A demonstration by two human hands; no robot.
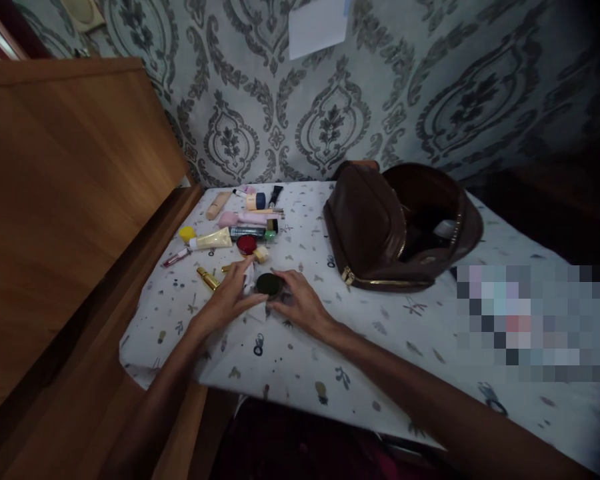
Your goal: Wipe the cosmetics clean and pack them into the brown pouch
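Nearby, cosmetics and a bag flank the right grip clasping a container; left grip unclear.

A dark, matt-looking round disc sits on smooth printed cloth with a dull finish, near a glossy red compact and a gold tube with a polished, metallic shine. A cream tube appears to be soft, smooth plastic, while a brown bag shows a leather-like skin with a low sheen and bright gold-toned metal zips. Alongside stands a smooth, grained wood panel, below flat white paper against patterned wallpaper.
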